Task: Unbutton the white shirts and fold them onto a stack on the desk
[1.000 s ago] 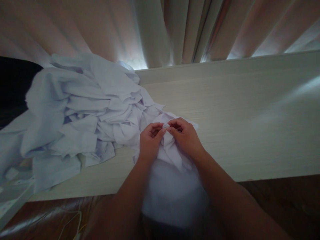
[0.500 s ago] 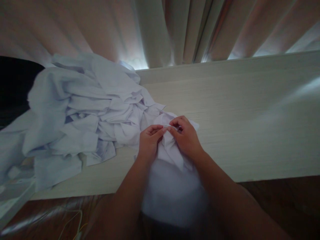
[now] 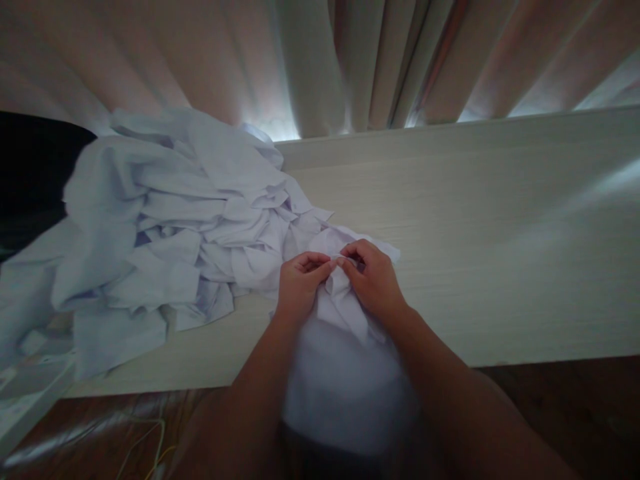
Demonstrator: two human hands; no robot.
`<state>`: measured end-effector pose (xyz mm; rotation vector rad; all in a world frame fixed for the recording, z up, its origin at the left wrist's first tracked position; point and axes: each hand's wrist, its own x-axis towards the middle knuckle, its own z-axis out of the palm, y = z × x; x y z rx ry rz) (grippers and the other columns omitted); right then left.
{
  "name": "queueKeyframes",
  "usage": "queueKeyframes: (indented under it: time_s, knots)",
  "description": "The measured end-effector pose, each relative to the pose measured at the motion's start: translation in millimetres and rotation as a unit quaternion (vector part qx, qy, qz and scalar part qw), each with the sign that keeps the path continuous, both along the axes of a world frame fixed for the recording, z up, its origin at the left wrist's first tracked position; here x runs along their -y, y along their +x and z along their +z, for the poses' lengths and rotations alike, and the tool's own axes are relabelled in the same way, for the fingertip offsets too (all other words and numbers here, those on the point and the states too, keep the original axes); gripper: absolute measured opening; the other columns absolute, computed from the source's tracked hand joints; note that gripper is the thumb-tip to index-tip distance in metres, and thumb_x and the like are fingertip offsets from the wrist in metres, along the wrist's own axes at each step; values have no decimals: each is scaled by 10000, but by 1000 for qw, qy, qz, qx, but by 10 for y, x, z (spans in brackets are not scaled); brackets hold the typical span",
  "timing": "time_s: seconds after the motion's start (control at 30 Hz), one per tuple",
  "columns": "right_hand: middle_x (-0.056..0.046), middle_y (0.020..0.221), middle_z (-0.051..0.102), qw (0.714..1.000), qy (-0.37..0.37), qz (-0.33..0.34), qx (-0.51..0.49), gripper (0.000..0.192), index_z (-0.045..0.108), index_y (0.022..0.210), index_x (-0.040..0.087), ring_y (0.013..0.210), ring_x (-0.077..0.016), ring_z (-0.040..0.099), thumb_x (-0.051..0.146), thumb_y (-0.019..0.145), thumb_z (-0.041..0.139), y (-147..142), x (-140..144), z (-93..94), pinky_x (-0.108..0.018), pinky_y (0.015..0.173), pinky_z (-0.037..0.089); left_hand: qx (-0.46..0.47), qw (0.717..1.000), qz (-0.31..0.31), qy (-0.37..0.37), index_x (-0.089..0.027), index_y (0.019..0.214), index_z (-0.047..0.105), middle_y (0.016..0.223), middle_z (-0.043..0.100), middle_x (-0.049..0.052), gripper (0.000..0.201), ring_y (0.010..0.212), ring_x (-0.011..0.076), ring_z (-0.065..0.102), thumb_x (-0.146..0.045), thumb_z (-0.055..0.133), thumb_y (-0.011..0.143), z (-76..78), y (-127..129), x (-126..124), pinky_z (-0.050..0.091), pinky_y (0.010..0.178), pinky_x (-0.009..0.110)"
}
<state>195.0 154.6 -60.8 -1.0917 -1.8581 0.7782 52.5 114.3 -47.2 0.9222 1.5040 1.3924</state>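
A piece of white cloth [image 3: 345, 313] is pinched between my two hands, low in the middle of the view. My left hand [image 3: 303, 280] grips its upper edge with thumb and fingertips. Close beside it, nearly touching, my right hand [image 3: 373, 273] pinches the same edge. Below the hands the cloth hangs down toward my lap, where it blurs. Just beyond my fingers, more white cloth joins a large crumpled heap of white fabric pieces [image 3: 200, 207] on the left. Whether the held piece is separate from the heap I cannot tell.
The heap lies on a long pale bench-like surface [image 3: 475, 247] that runs to the right. Pleated curtains [image 3: 320, 67] hang behind it. A black object [image 3: 35, 173] is at far left, a white frame [image 3: 40, 393] at lower left. Thin cords [image 3: 160, 440] lie on the brown floor [image 3: 575, 400].
Both hands have sunk very slightly, still pinching the cloth edge. The whole view has shifted a little; the heap looks unchanged.
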Motion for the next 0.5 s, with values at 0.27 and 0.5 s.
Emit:
queueKeyframes:
  time_s: [0.27,0.5]
  knots:
    - [-37,840,608,999,36,7,13,54,582,825,217,810,-200,555,177,849,609,-38,15,-18,-329,767,431,23,999,-26,-25,-146,653,719,546,637,8,129,501,102,529,-239,806,671,-1,-2,-25,435,493,216]
    - [-42,866,636,1000,18,-5,-25,21,601,833,214,834,-207,574,199,827,615,-91,15,-10,-336,783,445,42,999,-29,-13,-197,677,707,681,705,58,111,624,162,640,-293,751,708,-117,-40,-75,514,544,254]
